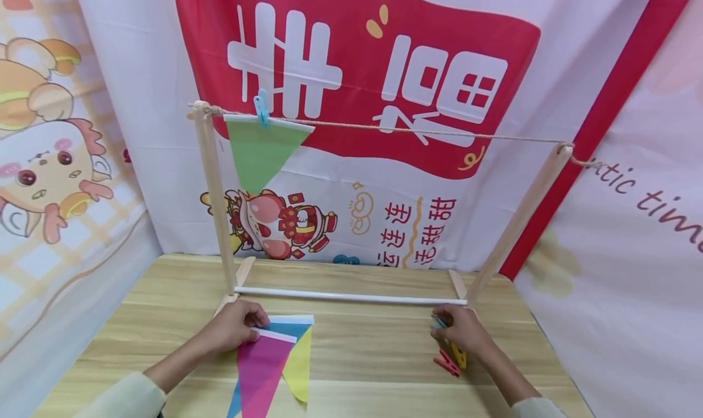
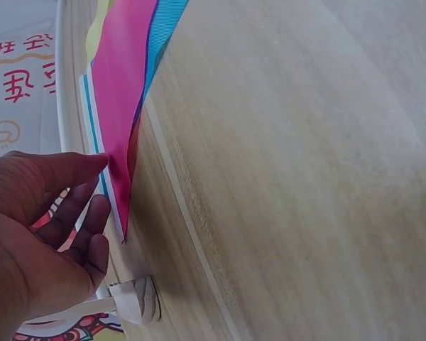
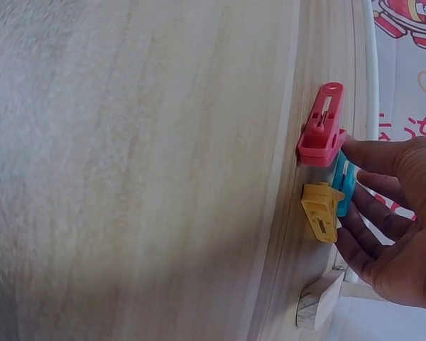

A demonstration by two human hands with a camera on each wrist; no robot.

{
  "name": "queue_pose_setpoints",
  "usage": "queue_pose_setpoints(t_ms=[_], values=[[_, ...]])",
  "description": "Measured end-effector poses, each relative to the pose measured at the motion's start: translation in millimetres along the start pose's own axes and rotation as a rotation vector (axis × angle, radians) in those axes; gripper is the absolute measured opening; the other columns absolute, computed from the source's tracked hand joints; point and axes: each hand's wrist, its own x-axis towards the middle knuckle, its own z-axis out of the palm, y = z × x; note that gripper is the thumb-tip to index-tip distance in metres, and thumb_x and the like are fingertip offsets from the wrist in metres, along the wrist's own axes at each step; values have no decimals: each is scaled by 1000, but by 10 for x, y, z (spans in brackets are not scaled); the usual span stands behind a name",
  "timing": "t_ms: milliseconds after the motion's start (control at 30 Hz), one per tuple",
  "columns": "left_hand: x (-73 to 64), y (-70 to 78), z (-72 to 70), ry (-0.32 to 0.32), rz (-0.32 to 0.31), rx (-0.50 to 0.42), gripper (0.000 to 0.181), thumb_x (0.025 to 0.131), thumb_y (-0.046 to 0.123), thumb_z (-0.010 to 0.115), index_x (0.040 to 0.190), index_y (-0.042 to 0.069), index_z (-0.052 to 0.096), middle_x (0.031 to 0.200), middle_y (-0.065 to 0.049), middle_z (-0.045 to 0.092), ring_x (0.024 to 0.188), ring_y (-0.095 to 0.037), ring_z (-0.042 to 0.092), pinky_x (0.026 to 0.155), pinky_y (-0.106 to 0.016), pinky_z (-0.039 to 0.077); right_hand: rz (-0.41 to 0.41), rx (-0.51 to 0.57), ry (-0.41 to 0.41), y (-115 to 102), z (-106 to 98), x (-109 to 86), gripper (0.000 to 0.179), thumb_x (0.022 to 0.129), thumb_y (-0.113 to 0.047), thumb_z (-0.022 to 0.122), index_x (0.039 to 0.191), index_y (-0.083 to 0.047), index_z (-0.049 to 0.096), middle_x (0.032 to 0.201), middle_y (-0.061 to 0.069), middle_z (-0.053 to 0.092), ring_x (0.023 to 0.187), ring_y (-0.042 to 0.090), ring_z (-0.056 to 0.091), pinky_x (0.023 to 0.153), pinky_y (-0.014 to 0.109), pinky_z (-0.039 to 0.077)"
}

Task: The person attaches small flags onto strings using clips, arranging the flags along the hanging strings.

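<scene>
Near the table's front left, my left hand (image 1: 236,326) pinches the white top edge of a magenta pennant (image 1: 266,369). A blue pennant (image 1: 288,329) and a yellow pennant (image 1: 300,363) lie partly under it. On the right, the fingers of my right hand (image 1: 464,329) close round a blue clothespin (image 3: 346,186), partly hidden by them. Beside it are a red clothespin (image 3: 321,128), close to my thumb, and a yellow clothespin (image 3: 321,209). Above, a green pennant (image 1: 266,149) hangs from the rope (image 1: 417,131) by a light blue clothespin (image 1: 262,108).
Two wooden posts, the left post (image 1: 214,204) and the right post (image 1: 519,223), hold up the rope. A white rod (image 1: 351,297) joins them near the bottom. Behind the wooden table (image 1: 373,363) hangs a printed cloth (image 1: 340,180).
</scene>
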Motion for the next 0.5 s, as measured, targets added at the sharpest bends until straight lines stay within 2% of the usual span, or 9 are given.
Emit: queue_pose_setpoints(t_ms=[200,333,500], values=[[16,-46,16,-7,48,73,28,82,-14,81,98,9,81,95,0,78,91,-15,69,77,-22,59,12,17,-5,0,13,6,34,89,-9,97,119,-2,81,110,8,82,101,20,74,92,45,66],[28,-53,31,9,69,128,28,82,-12,81,97,11,81,94,3,78,91,-14,68,78,-23,57,5,-13,-4,-6,30,11,34,89,-12,97,119,-3,82,109,7,82,100,19,74,91,45,66],[40,5,44,32,33,195,29,83,-10,83,95,16,81,92,6,77,90,-11,67,83,-30,56,-1,-41,6,-9,32,9,37,88,-16,99,119,-3,82,110,8,83,100,20,74,94,50,66]])
